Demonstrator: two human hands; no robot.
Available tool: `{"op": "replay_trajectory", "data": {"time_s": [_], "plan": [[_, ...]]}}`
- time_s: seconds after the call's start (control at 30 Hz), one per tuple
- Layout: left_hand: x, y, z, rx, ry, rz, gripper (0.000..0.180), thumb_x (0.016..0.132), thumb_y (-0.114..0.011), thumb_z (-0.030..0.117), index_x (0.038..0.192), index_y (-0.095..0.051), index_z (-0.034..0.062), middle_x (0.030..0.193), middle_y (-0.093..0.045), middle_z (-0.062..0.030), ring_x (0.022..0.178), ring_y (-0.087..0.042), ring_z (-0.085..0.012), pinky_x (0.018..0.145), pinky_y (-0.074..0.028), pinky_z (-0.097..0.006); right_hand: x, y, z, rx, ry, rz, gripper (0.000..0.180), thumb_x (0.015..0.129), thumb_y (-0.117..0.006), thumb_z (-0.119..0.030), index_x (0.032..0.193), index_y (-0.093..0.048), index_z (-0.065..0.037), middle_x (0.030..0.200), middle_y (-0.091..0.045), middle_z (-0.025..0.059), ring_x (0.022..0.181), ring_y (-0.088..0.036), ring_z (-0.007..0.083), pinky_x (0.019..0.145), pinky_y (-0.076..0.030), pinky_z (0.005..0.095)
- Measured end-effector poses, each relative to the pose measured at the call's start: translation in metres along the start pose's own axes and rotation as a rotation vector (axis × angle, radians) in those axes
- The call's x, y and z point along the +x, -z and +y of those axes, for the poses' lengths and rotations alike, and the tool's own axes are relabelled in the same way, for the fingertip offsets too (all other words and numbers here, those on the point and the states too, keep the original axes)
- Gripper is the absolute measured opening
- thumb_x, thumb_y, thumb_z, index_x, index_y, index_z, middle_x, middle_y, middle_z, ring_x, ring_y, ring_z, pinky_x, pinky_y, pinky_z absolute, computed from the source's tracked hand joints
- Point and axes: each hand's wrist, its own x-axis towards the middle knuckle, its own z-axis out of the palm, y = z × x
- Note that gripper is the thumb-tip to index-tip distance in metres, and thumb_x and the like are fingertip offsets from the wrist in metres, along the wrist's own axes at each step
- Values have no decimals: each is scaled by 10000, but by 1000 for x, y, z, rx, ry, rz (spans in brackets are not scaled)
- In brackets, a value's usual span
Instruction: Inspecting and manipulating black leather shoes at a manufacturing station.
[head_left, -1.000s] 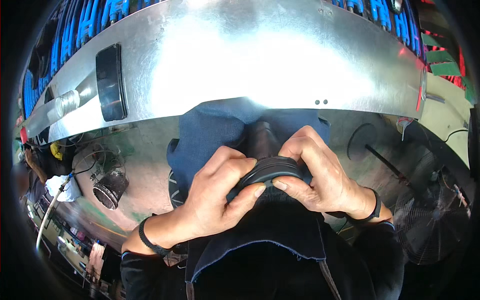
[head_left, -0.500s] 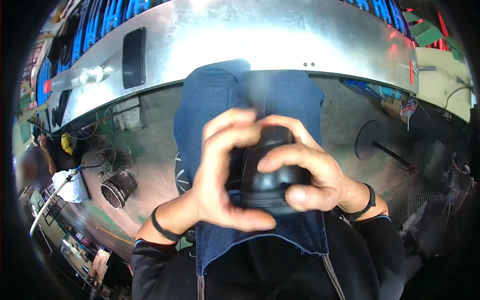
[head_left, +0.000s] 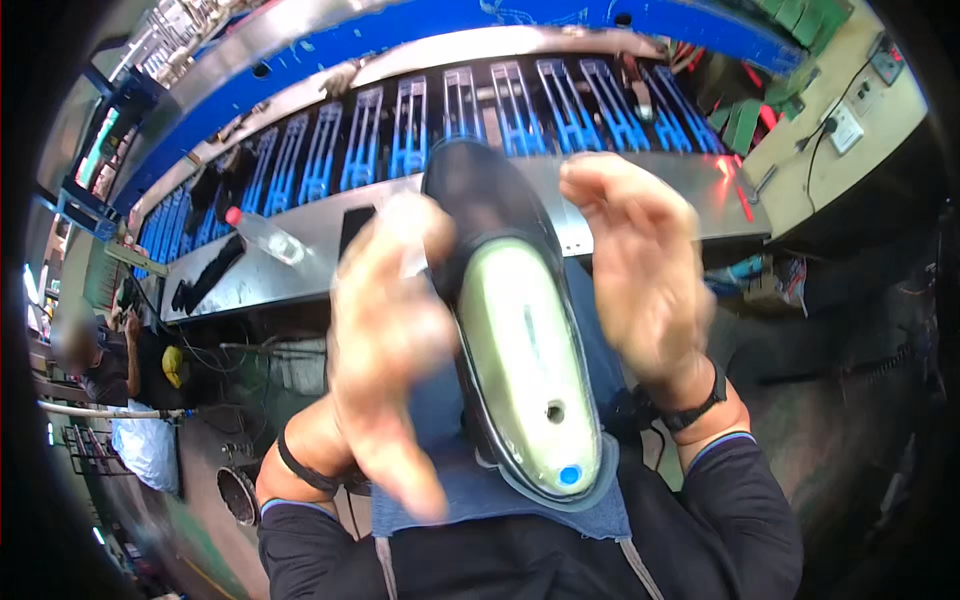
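A black shoe (head_left: 484, 195) with a pale green shoe last (head_left: 515, 330) in it lies over my lap, toe pointing away from me. The last has a dark hole and a blue dot near the heel end. My left hand (head_left: 393, 330), blurred, is beside the shoe's left side with fingers stretched and thumb apart; whether it touches the shoe I cannot tell. On the other side my right hand (head_left: 648, 260) is raised, blurred and open, apart from the shoe. Blue cloth (head_left: 425, 495) covers my lap under the shoe.
Ahead is a metal bench (head_left: 270, 275) carrying a clear bottle (head_left: 270, 238) with a red cap and a dark flat object (head_left: 354, 228). Behind it stand several blue racks (head_left: 410, 130). At left are another person (head_left: 110, 355), a white bag (head_left: 145, 448) and a bucket (head_left: 238, 492).
Both hands have let go of the black shoe and spread to its sides. The shoe's pale green last now shows. My view has tilted up toward the racks.
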Motion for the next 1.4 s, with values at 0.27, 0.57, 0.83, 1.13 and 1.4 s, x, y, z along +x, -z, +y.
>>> {"op": "replay_trajectory", "data": {"time_s": [0.27,0.57,0.83,1.13,1.4], "plan": [[-71,-41,-9,-434,797,299,1042,781,-821,475,1497,-250,-22,1354,-485,-170,1256,-506,-267,1092,-382,-390,-83,13,35,-259,-502,-112,1045,756,-865,-398,1516,-277,13,1419,-463,216,1304,-488,284,1128,-350,410],[-126,-75,-33,-315,954,94,859,787,-821,215,1471,-365,-33,1392,-486,-185,1292,-508,-301,1091,-402,-399,-103,58,51,-108,-721,-106,847,853,-790,-242,1503,-299,-9,1203,-597,120,1131,-588,217,1026,-443,364],[-131,-95,-79,-236,1074,128,595,887,-719,160,1387,-471,-46,1296,-566,-164,1192,-571,-245,1033,-442,-358,-121,78,109,-324,-589,5,800,911,-690,-422,1482,-343,17,1407,-459,192,1270,-509,291,1076,-403,391],[-148,-116,-123,-39,1191,86,543,928,-690,165,1374,-481,-64,1273,-588,-172,1165,-584,-239,1007,-450,-344,-133,99,153,-514,-614,103,529,986,-594,-307,1377,-495,33,1295,-590,219,1167,-616,333,978,-488,384],[-146,-112,-114,-195,1314,196,606,915,-715,176,1411,-440,-35,1309,-581,-159,1214,-562,-232,1036,-441,-343,-138,95,155,-497,-610,88,514,991,-585,-314,1369,-504,25,1229,-614,190,1118,-622,315,969,-479,368]]}}
